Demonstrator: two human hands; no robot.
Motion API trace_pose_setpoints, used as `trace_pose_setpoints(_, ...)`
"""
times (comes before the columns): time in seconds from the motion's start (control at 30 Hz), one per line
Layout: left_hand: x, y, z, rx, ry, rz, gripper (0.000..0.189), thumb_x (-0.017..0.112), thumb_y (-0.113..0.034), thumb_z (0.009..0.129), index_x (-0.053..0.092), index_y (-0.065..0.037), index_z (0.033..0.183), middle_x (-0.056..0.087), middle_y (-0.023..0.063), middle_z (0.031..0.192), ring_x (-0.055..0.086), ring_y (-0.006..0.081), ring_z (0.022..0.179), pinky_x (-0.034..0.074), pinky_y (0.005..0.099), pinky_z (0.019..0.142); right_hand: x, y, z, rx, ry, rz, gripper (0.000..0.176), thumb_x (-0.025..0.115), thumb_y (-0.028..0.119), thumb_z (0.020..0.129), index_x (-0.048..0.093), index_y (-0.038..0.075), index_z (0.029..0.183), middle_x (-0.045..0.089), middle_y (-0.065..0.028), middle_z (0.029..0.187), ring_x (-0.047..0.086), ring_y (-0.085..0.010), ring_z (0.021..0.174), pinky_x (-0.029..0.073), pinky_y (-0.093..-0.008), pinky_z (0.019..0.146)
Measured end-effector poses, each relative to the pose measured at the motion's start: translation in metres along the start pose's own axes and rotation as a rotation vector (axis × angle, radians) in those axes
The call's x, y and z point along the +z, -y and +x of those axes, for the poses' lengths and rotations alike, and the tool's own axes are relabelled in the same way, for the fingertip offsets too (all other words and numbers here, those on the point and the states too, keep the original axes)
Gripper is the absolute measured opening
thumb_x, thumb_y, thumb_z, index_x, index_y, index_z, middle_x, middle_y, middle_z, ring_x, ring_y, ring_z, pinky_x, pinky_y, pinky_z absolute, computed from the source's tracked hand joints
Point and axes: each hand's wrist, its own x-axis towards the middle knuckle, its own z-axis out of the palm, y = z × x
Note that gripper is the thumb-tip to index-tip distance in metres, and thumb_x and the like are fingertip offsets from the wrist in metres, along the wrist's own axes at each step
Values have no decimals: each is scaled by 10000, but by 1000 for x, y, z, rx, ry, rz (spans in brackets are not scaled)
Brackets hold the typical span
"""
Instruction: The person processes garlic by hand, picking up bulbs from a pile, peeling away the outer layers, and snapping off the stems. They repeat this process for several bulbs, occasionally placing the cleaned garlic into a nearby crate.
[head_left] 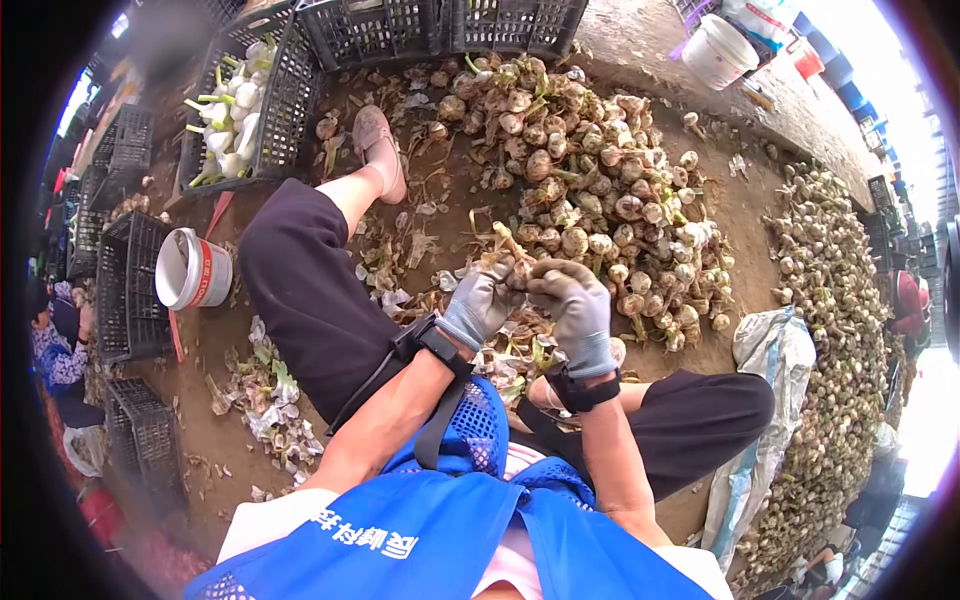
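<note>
A garlic bulb with its stalk pointing up is held between my gloved hands, in front of my lap. My left hand is closed round the bulb's left side. My right hand has its fingers bent against the bulb from the right, and covers part of it. Just beyond my hands lies a large heap of unpeeled garlic, dirty and brownish with dry stalks. Loose papery skins are scattered on the ground beneath my hands.
A black crate at upper left holds clean white garlic. A white bucket stands below it, with more black crates at far left. At right lie a whitish sack and a long garlic pile. Another person sits at far left.
</note>
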Motion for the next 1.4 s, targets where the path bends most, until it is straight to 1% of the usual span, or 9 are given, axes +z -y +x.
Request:
trace_pose_setpoints(0.13, 44, -4, -17, -5, -75, 171, 232, 456, -220, 928, 526, -40, 1058, 596, 64, 872, 588, 163, 756, 527, 322, 695, 0, 10, -3, 3, -59, 26, 222, 500, 70, 877, 555, -45, 1059, 628, -92, 870, 599, -98, 674, 531, -236, 618)
trace_pose_setpoints(0.27, 36, 0, -19, 247, 30, 530, 282, 461, -227, 925, 475, -39, 1135, 545, 19, 854, 553, 129, 785, 520, 332, 738, -1, -3, 0, 85, 49, -125, 261, 487, 86, 885, 534, -29, 1115, 622, -85, 930, 599, -98, 689, 541, -266, 648)
trace_pose_setpoints(0.4, 53, -14, -38, 116, 14, 548, 393, 555, -198, 878, 437, -19, 1207, 551, 32, 977, 544, 109, 851, 479, 265, 774, 8, 8, -7, 99, 75, 53, 235, 506, 143, 898, 585, -9, 1058, 611, -34, 846, 559, -97, 641, 526, -263, 604)
trace_pose_setpoints(0.5, 62, -18, -41, 308, -52, 872, 542, 696, -235, 782, 441, 23, 1184, 540, 47, 1009, 518, 83, 895, 456, 234, 794, 10, 15, -8, 70, 44, -67, 242, 528, 158, 886, 587, -11, 1050, 619, -48, 865, 579, -103, 659, 521, -250, 596)
trace_pose_setpoints(0.6, 63, -19, -43, 431, -1, 1086, 475, 680, -206, 798, 459, 23, 1150, 552, 36, 978, 537, 80, 868, 468, 231, 767, 13, 13, -1, 118, 42, -171, 215, 575, 187, 863, 602, 4, 973, 632, -33, 812, 597, -101, 640, 498, -219, 563)
trace_pose_setpoints(0.8, 54, -25, -47, 136, -135, 527, 280, 590, -219, 869, 498, -8, 1029, 594, 43, 859, 564, 78, 687, 479, 195, 634, 13, 8, -3, 133, 118, -28, 174, 555, 114, 862, 593, -37, 940, 633, -66, 817, 606, -113, 675, 502, -229, 579)
trace_pose_setpoints(0.93, 58, -15, -38, 220, -175, 414, 244, 573, -233, 879, 513, -29, 999, 592, 15, 726, 495, 47, 515, 398, 160, 469, 11, 13, -6, 149, 111, 34, 178, 553, 133, 871, 594, -16, 959, 626, -47, 815, 588, -100, 666, 495, -220, 564)
trace_pose_setpoints(1.13, 53, -23, -41, 184, -132, 722, 248, 557, -270, 887, 522, -42, 977, 586, 12, 745, 516, 47, 554, 417, 164, 482, 10, 9, 4, 137, 82, -175, 207, 584, 190, 867, 603, -5, 935, 612, -21, 777, 566, -84, 637, 487, -216, 539)
trace_pose_setpoints(1.4, 35, -20, -38, -17, 10, 299, 304, 489, -388, 903, 527, -87, 899, 535, -1, 748, 503, 46, 602, 381, 150, 456, -12, 4, 3, 169, 248, 27, 185, 531, 118, 880, 570, -30, 985, 617, -78, 879, 608, -157, 761, 519, -295, 653)
